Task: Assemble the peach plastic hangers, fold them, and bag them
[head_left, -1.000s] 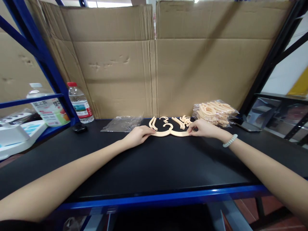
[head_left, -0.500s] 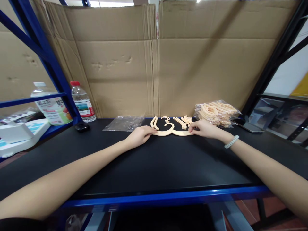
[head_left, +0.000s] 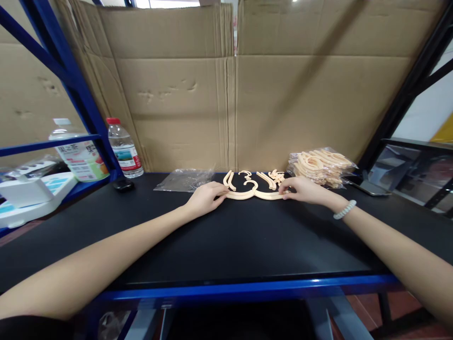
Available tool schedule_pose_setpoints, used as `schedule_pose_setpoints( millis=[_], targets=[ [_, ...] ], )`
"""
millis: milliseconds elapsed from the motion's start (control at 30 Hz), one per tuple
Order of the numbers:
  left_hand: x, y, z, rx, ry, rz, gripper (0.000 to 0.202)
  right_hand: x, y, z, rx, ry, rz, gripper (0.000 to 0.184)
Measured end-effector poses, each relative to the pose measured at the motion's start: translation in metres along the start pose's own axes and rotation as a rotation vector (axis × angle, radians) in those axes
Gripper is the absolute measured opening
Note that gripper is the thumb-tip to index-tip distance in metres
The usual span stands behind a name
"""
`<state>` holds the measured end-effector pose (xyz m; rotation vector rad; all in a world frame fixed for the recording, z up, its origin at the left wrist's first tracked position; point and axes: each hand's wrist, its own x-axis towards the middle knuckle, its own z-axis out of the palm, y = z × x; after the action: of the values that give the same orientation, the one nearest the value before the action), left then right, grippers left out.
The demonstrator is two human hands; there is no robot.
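Clear plastic bag [head_left: 184, 180] lies left of the hanger [head_left: 255, 192]. I read the left hand [head_left: 207, 198] pinching its left end, the right hand [head_left: 300, 190] its right. Change over one second: none evident; the hanger remains steadied.

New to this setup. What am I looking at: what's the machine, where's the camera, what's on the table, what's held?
There's no machine: these are a person's bare hands, seen by a head-worn camera looking forward and down. The left hand and right hand hold opposite ends of a pale hanger-shaped piece, its hook between them. On the black table, just beyond it, lie loose curved parts. Bagged pale parts are piled to the right; a flat clear bag and a red-capped bottle are to the left. Cardboard stands behind.
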<state>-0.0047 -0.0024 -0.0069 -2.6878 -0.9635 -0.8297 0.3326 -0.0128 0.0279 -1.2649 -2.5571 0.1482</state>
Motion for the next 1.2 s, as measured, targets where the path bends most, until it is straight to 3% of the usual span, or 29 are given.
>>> schedule_pose_setpoints(
  millis=[1200],
  targets=[
    [-0.001, -0.004, 0.001, -0.025, 0.036, 0.029, 0.020, 0.004, 0.015, 0.005, 0.074, 0.019, 0.029, 0.011]
  ],
)
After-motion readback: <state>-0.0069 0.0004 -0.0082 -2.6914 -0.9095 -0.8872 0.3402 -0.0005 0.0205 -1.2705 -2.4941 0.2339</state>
